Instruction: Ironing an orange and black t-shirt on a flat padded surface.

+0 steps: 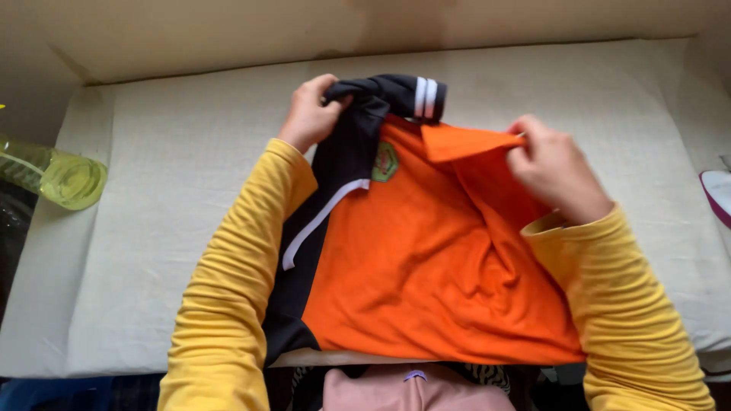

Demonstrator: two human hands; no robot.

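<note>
Here we hold an orange shirt (pixel 426 266) up over the padded cream table (pixel 152 228), both arms in yellow ribbed sleeves (pixel 228 304). Our left hand (pixel 311 113) grips the shirt's black sleeve (pixel 381 95), the fingers clamped on the bunched cloth near its cuff, which carries two white stripes (pixel 425 97). Our right hand (pixel 554 169) pinches the orange shoulder edge (pixel 468 141), fingers pressed together on a folded point of fabric. The shirt hangs between the two hands, its lower hem reaching the near edge of the table. A black side panel with white piping (pixel 320 221) runs down the left of the shirt, and a small green badge (pixel 384 161) sits on the chest just beside that panel.

The table surface lies open on both sides of the shirt, wide bare cloth out to the left and right, and a strip behind it up to the back edge by the wall. A pale green transparent bottle (pixel 61 176) lies at the left edge, well apart from the left hand. At the far right edge something white with a purple rim (pixel 717 194) pokes in; we cannot tell what it is. Below the near edge shows pink cloth (pixel 411 390).
</note>
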